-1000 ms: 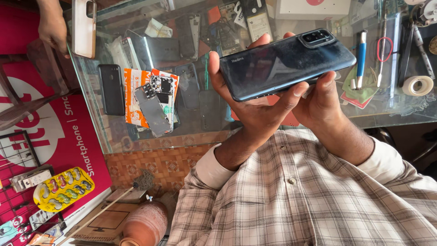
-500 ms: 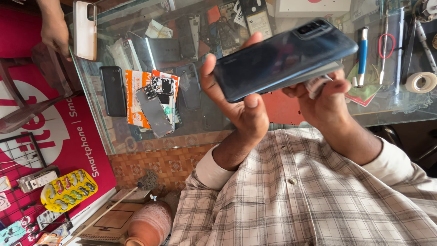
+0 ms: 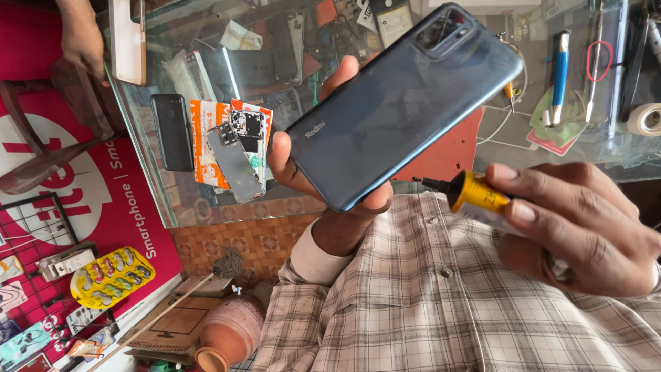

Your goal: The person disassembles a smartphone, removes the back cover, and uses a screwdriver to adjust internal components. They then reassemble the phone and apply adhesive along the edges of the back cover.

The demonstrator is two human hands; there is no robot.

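Observation:
My left hand (image 3: 323, 172) grips a dark blue-grey smartphone (image 3: 406, 103), held back side up and tilted, with its camera block at the upper right. My right hand (image 3: 578, 227) is shut on a small yellow glue tube (image 3: 475, 193) whose black nozzle points left toward the phone's lower edge, a short gap away. Both hands are above my checked shirt (image 3: 427, 310), in front of a glass counter (image 3: 206, 207).
On the counter lie a black phone (image 3: 172, 131), an opened phone frame (image 3: 237, 162) on orange packets, a blue pen (image 3: 559, 76), a tape roll (image 3: 647, 118) and tools. Another person's hand (image 3: 82, 41) holds a phone (image 3: 129, 38) at the top left. A clay pot (image 3: 231, 334) stands below.
The phone has come closer and tilted steeper. My right hand let go of it, dropped to the lower right and now shows the yellow tube.

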